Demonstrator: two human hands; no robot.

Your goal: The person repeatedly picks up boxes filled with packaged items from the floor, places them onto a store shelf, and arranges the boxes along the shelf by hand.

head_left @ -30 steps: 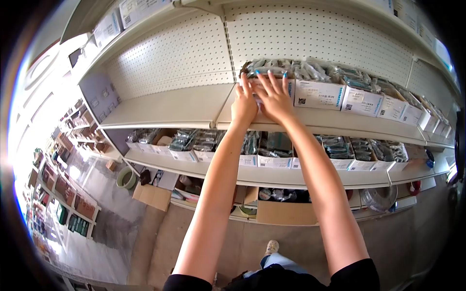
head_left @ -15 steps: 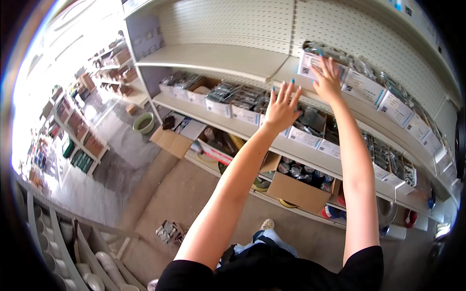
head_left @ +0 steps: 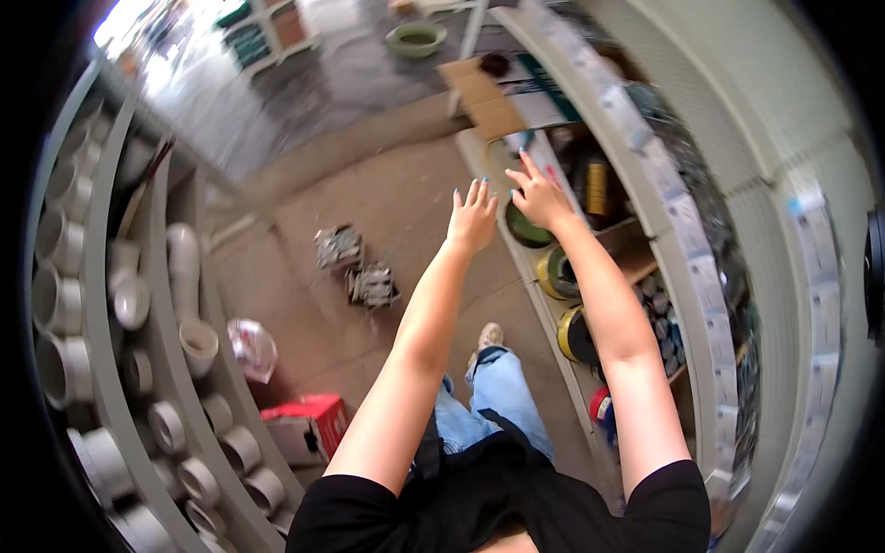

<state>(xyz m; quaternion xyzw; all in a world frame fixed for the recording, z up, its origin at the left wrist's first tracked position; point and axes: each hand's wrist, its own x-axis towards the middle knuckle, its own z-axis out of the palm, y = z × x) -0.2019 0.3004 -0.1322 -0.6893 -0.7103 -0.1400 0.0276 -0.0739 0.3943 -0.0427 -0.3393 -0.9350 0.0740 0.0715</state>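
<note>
My left hand (head_left: 473,219) is held out in the air over the floor, its fingers spread and nothing in it. My right hand (head_left: 539,198) is also empty and open, in front of the lower right shelf. It appears nearest to an open cardboard box (head_left: 490,109) and a dark green coil (head_left: 527,224); I cannot tell whether it touches anything. On the floor to the left lie two stacks of grey metal-looking parts, a farther stack (head_left: 339,247) and a nearer stack (head_left: 373,288).
White pipe fittings (head_left: 61,297) fill the left rack. A red box (head_left: 318,426) and a plastic bag (head_left: 252,348) stand beside it. Yellow-and-black rolls (head_left: 578,334) lie on the right bottom shelf, below white boxes (head_left: 684,226) of packaged parts. A green basin (head_left: 417,39) is farther off.
My view has turned left and down from the shelves to the aisle floor. Both hands have come away from the boxes on the upper shelves and stay empty.
</note>
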